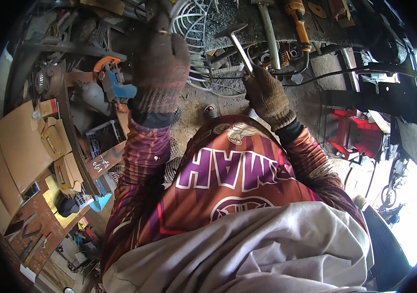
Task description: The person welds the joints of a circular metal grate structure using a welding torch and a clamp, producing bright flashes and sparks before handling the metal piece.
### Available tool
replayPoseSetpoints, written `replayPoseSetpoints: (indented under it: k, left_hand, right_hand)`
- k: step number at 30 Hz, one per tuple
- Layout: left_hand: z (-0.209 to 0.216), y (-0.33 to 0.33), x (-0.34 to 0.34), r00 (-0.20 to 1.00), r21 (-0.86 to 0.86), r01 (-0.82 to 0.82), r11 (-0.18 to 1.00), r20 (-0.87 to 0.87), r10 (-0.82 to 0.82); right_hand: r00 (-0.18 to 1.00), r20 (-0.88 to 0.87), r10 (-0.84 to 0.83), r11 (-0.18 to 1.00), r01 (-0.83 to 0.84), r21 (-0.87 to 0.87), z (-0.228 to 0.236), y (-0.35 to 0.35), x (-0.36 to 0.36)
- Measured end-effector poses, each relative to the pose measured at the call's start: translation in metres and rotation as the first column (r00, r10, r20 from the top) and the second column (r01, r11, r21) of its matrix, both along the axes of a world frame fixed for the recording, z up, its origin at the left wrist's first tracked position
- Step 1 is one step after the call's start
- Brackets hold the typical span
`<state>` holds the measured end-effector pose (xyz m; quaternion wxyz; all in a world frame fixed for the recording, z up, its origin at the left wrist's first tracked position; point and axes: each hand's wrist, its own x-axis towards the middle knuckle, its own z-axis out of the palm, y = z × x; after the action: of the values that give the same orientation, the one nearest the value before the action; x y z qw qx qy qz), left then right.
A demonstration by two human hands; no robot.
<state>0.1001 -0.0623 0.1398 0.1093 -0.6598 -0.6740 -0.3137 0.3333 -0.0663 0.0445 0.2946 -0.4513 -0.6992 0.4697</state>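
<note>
My right hand, in a brown knit glove, is closed around the handle of a slim metal hammer. The hammer's narrow head points away from me, above the floor in front of the bench. My left hand, in a darker, reddish-brown glove, reaches forward on the left and is somewhat blurred. Its fingers look curled around something dark that I cannot make out. Right beside that hand stands a round, pale grille of curved wire, partly hidden by the glove.
A dark workbench at the far side holds an orange angle grinder and a hammer with a long, pale handle. A blue and orange clamp-like tool is at left. Cardboard boxes and a red chair flank me.
</note>
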Motion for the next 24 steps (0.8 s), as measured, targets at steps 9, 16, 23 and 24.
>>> replayPoseSetpoints:
  k: [9,16,23,24]
  left_hand:
    - [-0.04,0.003,-0.042,0.723,0.039,0.034,0.999,-0.691,0.002]
    - [-0.057,0.001,-0.037,0.881,-0.034,0.041,0.999,-0.471,-0.052]
    - [-0.049,0.003,-0.035,0.914,-0.039,0.04,0.998,-0.401,-0.053]
    - [-0.047,0.003,-0.031,0.937,-0.045,0.037,0.998,-0.344,-0.051]
  right_hand:
    - [0.987,-0.146,-0.06,0.988,0.079,0.129,0.029,-0.003,-0.016]
    - [0.994,-0.052,-0.098,0.994,0.095,-0.053,0.0,0.003,-0.03]
    - [0.974,0.222,-0.042,0.999,0.038,0.024,0.004,0.007,-0.033]
    - [0.978,0.204,-0.034,0.996,0.015,0.092,0.001,0.006,-0.031]
